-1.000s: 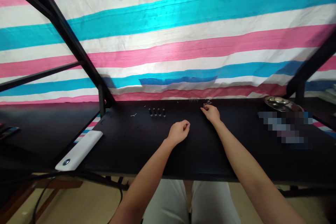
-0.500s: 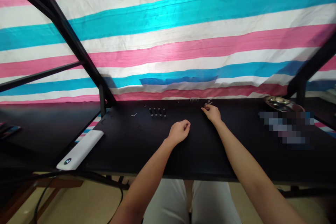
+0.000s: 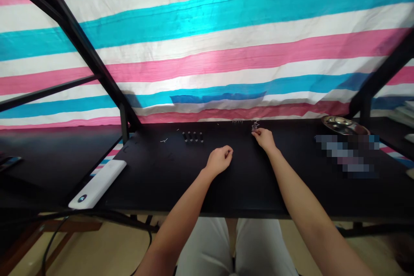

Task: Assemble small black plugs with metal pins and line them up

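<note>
My left hand [image 3: 220, 159] rests on the black table with its fingers curled; whatever they hold, if anything, is hidden. Farther forward, my right hand [image 3: 264, 139] has thumb and fingertips drawn together at a little heap of small grey and white pieces [image 3: 255, 126]. What lies in that pinch is too small to name. Beyond my left hand, to its left, several short black cylinders with pale ends [image 3: 193, 137] form a row. A row of tiny metallic pieces [image 3: 237, 122] lines the table's far edge, left of the heap.
A shiny metal dish [image 3: 345, 126] sits at the back right, behind a blurred patch. A white power bank-like block [image 3: 97, 184] lies at the left edge. White scraps [image 3: 164, 140] lie left of the cylinders. Black frame bars [image 3: 97, 69] rise before a striped sheet [image 3: 207, 60].
My right hand has drawn back slightly to the right, uncovering more of the little heap. My left hand stays nearly in place. The whole view has shifted slightly.
</note>
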A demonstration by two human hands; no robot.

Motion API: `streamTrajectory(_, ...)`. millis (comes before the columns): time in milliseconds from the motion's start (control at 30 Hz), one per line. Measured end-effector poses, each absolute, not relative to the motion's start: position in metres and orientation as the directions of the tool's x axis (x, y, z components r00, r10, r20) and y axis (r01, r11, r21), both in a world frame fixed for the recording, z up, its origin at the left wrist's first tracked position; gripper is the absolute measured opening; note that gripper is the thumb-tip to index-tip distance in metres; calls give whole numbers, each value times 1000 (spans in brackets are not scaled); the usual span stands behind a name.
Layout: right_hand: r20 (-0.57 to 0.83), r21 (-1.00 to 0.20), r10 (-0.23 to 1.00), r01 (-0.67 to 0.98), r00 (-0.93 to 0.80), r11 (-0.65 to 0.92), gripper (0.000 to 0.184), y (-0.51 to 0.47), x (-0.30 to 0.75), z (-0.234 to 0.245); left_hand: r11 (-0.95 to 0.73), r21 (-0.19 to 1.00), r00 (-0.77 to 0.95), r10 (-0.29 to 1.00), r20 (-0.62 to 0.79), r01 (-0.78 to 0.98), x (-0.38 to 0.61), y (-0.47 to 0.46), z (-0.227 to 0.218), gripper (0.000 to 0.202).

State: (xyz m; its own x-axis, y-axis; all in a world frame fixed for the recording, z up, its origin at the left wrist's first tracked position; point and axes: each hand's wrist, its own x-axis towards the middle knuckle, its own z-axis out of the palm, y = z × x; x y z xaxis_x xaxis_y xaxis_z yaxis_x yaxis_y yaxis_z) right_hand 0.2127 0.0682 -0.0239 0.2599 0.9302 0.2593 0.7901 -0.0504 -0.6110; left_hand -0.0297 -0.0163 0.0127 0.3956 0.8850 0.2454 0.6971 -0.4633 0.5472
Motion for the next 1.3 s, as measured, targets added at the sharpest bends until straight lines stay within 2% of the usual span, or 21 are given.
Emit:
streamTrajectory(200,226,-586,912,795,342,-153,25,66,209,-20,-460,543,394,887,242,702,-30,-15,10,23)
streamTrajectory(367,228,-555,912,815,341,-166,26,66,207,-19,-431,522,358,902,239,736,-30,-16,14,24)
streamTrajectory(467,235,-525,914,835,331,-167,28,67,207,-20,-339,496,241,937,252,799,-35,-15,18,24)
streamTrajectory(567,241,-485,919,859,312,-165,29,66,208,-20,-188,482,51,958,282,856,-43,-12,24,29)
streamTrajectory(667,235,-452,925,876,297,-167,30,63,210,-18,-37,479,-110,955,275,877,-51,-8,29,44)
streamTrajectory(767,189,-413,935,888,300,-202,31,57,210,-11,60,455,-185,954,236,889,-58,-3,31,63)
streamTrajectory(900,105,-353,945,900,311,-257,28,48,205,0,114,414,-200,965,171,903,-65,4,26,69)
streamTrajectory(1033,72,-313,955,916,286,-251,25,37,196,6,90,398,-174,968,180,913,-68,9,19,45)
streamTrajectory(1100,79,-309,961,923,265,-229,24,32,192,7,82,394,-172,965,200,916,-68,11,17,40)
streamTrajectory(1300,106,-334,966,923,237,-190,24,21,182,5,-15,309,-42,983,177,951,-63,16,13,44)
